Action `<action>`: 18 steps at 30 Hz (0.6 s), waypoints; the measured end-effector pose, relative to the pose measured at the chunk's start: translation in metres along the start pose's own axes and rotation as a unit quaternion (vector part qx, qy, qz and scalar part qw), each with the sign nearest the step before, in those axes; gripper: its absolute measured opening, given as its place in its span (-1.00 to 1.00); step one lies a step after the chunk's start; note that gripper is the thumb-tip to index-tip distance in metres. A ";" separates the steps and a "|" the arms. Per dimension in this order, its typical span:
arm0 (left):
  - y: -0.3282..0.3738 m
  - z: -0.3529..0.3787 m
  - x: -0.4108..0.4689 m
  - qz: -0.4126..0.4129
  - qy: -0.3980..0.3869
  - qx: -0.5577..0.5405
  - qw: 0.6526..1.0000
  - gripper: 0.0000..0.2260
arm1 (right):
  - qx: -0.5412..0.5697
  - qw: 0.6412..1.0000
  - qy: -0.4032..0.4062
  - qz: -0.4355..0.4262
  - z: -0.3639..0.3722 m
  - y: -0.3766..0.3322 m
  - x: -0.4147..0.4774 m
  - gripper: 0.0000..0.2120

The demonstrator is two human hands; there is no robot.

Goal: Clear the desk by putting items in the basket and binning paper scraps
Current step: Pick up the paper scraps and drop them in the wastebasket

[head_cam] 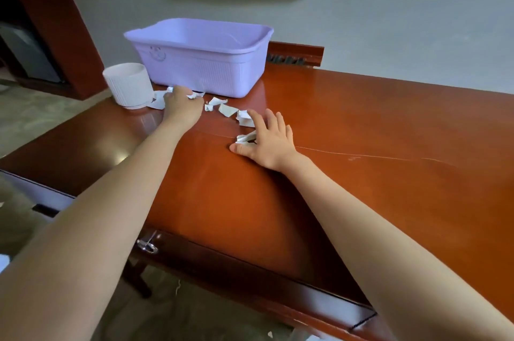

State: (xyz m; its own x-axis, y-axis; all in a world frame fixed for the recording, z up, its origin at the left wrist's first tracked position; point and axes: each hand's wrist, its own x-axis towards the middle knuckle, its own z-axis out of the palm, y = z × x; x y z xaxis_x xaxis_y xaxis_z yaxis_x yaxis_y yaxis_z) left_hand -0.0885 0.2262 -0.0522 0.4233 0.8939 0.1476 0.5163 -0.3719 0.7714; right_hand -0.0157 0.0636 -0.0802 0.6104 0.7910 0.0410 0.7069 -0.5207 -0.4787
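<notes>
The left hand (182,107) curls its fingers around paper scraps (226,110) at the far tabletop (361,160) edge, between the white ribbed bin (128,85) and the lilac basket (200,68). The right hand (268,140) lies flat, fingers straight and spread, touching a folded scrap (246,137). More scraps lie in a row between both hands.
</notes>
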 end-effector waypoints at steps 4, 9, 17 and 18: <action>-0.009 -0.002 0.036 0.047 0.021 0.087 0.995 -0.62 | -0.014 1.000 -0.001 -0.006 0.003 -0.005 0.029 -0.23; -0.024 0.012 0.062 0.033 -0.065 0.252 0.965 -0.55 | -0.017 0.999 0.007 -0.042 0.007 -0.004 0.054 -0.31; -0.039 0.026 0.062 0.118 -0.084 0.189 0.971 -0.71 | -0.005 0.999 -0.001 -0.052 0.008 -0.004 0.072 -0.31; -0.037 0.025 0.057 0.141 -0.096 0.150 0.974 -0.77 | -0.001 0.999 -0.001 -0.050 0.008 -0.004 0.072 -0.30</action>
State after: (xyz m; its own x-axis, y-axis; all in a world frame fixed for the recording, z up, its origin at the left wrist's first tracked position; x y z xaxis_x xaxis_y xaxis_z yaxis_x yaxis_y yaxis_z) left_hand -0.0647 0.2849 -0.0883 0.6963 0.6928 0.1875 0.5407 -0.6781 0.4978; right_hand 0.0230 0.1254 -0.0822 0.5356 0.8399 0.0872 0.7652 -0.4391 -0.4709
